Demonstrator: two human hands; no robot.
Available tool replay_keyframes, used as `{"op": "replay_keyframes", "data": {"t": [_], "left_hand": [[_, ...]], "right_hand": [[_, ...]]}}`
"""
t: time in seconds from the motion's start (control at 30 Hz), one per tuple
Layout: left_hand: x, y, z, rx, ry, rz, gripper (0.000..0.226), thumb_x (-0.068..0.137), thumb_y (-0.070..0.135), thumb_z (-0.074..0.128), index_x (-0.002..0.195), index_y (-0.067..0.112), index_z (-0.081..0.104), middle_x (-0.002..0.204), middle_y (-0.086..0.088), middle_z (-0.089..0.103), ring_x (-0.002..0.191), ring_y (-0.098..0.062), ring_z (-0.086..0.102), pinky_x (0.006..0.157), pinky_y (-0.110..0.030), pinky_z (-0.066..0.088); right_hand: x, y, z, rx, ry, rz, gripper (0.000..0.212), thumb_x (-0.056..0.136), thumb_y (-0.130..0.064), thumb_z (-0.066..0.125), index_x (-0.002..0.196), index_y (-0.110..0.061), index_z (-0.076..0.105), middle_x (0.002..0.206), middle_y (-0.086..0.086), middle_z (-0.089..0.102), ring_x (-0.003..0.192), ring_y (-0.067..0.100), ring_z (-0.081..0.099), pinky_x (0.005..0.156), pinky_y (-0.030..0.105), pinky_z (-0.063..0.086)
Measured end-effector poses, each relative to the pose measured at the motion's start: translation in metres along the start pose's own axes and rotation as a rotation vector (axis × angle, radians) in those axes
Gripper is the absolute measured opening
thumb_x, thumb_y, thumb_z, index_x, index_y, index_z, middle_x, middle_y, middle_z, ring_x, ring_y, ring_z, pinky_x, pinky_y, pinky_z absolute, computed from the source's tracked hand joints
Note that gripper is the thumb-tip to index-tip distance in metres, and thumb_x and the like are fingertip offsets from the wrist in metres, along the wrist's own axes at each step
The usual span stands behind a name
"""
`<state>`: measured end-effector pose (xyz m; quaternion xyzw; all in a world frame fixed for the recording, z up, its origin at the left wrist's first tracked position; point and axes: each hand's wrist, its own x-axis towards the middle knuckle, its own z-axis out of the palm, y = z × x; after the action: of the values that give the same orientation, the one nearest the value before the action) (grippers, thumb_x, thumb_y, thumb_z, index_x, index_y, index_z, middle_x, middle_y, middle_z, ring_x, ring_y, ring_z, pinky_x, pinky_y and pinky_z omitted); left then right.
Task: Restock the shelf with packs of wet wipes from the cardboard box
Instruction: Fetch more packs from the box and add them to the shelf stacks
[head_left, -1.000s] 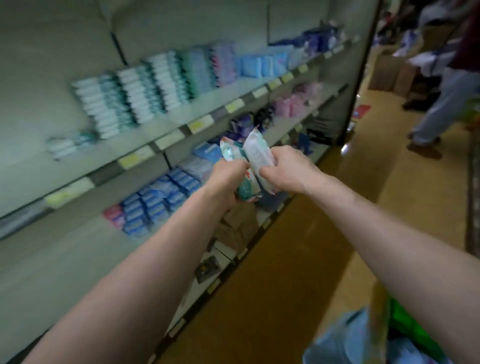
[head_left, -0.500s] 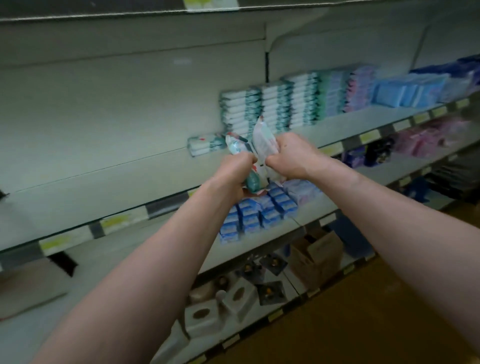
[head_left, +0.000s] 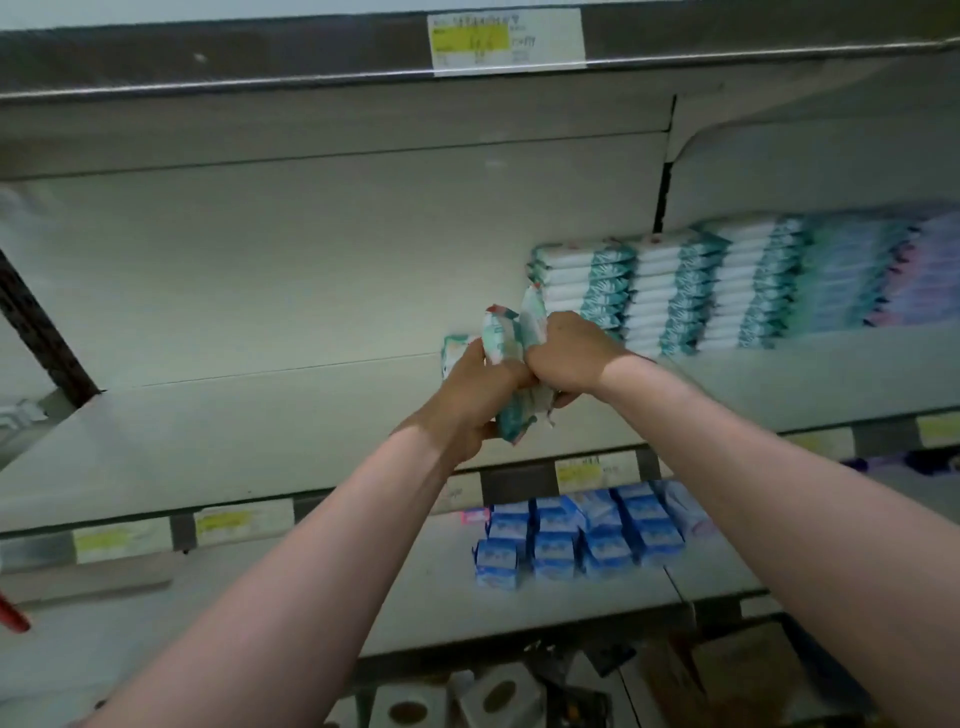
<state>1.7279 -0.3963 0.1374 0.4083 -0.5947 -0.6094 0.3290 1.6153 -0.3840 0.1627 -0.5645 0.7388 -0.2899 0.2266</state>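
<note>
Both hands are raised in front of the middle shelf (head_left: 260, 431). My left hand (head_left: 475, 395) and my right hand (head_left: 571, 358) together grip a few white-and-teal packs of wet wipes (head_left: 506, 343), held upright between them. Just behind the hands a short stack of the same packs (head_left: 452, 353) lies on the shelf, partly hidden. To the right stand tall stacks of wet wipes (head_left: 670, 291). The cardboard box is not clearly in view.
The shelf's left part is bare board. Light blue and pink packs (head_left: 883, 275) fill its far right. Small blue packs (head_left: 576, 535) lie on the shelf below. Price labels (head_left: 506, 41) line the shelf edges. White boxes (head_left: 498, 696) sit on the bottom shelf.
The view has swung left and up, from along the aisle to square on the shelf. Both hands have carried the packs up and in, close to the short stack on the middle shelf.
</note>
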Motion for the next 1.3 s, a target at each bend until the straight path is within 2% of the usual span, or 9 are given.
{"op": "replay_keyframes", "data": {"t": [0.13,0.4,0.57,0.77,0.9,1.03,1.17,1.23,1.3], "left_hand": [[0.028,-0.002,0.001,0.068,0.023,0.031,0.048,0.084,0.001,0.061,0.125,0.021,0.047,0.115,-0.014,0.063,0.101,-0.028,0.064,0.071,-0.035,0.057],[0.066,-0.003,-0.015,0.071,0.032,0.087,0.033,0.080,0.020,0.076,0.111,0.019,0.063,0.100,-0.008,0.071,0.085,-0.022,0.068,0.065,-0.033,0.056],[0.085,-0.006,-0.048,-0.198,0.218,-0.140,0.029,0.086,0.009,0.056,0.115,0.009,0.057,0.103,-0.015,0.070,0.083,-0.030,0.070,0.063,-0.035,0.059],[0.102,0.008,-0.080,-0.210,0.149,-0.281,0.013,0.088,0.013,0.054,0.099,0.013,0.061,0.087,-0.010,0.071,0.078,-0.024,0.068,0.065,-0.035,0.059],[0.130,0.010,-0.098,-0.174,0.316,-0.319,0.034,0.083,0.011,0.070,0.114,0.010,0.057,0.107,-0.012,0.068,0.090,-0.027,0.069,0.062,-0.038,0.061],[0.156,0.013,-0.100,-0.023,0.394,-0.295,0.051,0.079,0.009,0.075,0.123,0.009,0.050,0.113,-0.012,0.064,0.093,-0.027,0.067,0.066,-0.041,0.060],[0.176,0.013,-0.097,0.215,0.492,-0.262,0.057,0.082,0.012,0.074,0.130,0.011,0.043,0.113,-0.009,0.053,0.100,-0.026,0.058,0.064,-0.034,0.054],[0.185,0.009,-0.097,0.316,0.511,-0.229,0.057,0.082,0.016,0.074,0.130,0.010,0.043,0.111,-0.008,0.050,0.097,-0.025,0.054,0.070,-0.033,0.052],[0.193,0.002,-0.096,0.421,0.531,-0.184,0.057,0.082,0.021,0.075,0.129,0.010,0.044,0.111,-0.008,0.052,0.094,-0.024,0.053,0.074,-0.033,0.052]], "right_hand": [[0.029,0.005,-0.007,0.191,-0.084,0.004,0.029,0.096,-0.027,0.043,0.105,-0.005,0.061,0.097,0.015,0.067,0.078,0.029,0.070,0.065,0.041,0.061],[0.076,0.001,-0.011,0.372,-0.203,0.053,0.050,0.098,-0.050,0.035,0.103,-0.009,0.063,0.097,0.011,0.067,0.083,0.023,0.068,0.064,0.036,0.061],[0.105,0.005,-0.012,0.334,-0.121,-0.046,0.025,0.097,-0.022,0.045,0.080,-0.008,0.055,0.080,0.005,0.055,0.077,0.018,0.054,0.066,0.028,0.047],[0.137,0.025,-0.004,0.467,-0.210,0.089,0.010,0.092,-0.012,0.056,0.099,-0.007,0.063,0.089,0.010,0.065,0.073,0.018,0.062,0.065,0.028,0.052],[0.151,0.034,0.008,0.659,-0.130,0.189,0.008,0.090,-0.006,0.064,0.088,-0.001,0.059,0.083,0.014,0.066,0.053,0.016,0.063,0.042,0.019,0.050],[0.165,0.033,0.022,0.731,-0.094,0.232,0.012,0.094,-0.001,0.055,0.082,0.000,0.053,0.083,0.013,0.059,0.062,0.023,0.062,0.053,0.027,0.057],[0.177,0.031,0.034,0.394,-0.038,0.159,0.011,0.094,-0.001,0.047,0.087,0.002,0.056,0.082,0.019,0.065,0.077,0.033,0.071,0.072,0.043,0.060],[0.177,0.028,0.036,0.143,0.016,0.094,0.015,0.093,-0.003,0.050,0.082,0.001,0.059,0.068,0.013,0.066,0.059,0.021,0.068,0.062,0.033,0.059],[0.177,0.025,0.038,-0.115,0.069,0.019,0.007,0.089,-0.002,0.056,0.090,0.002,0.062,0.083,0.013,0.069,0.069,0.021,0.066,0.061,0.027,0.049]]}}
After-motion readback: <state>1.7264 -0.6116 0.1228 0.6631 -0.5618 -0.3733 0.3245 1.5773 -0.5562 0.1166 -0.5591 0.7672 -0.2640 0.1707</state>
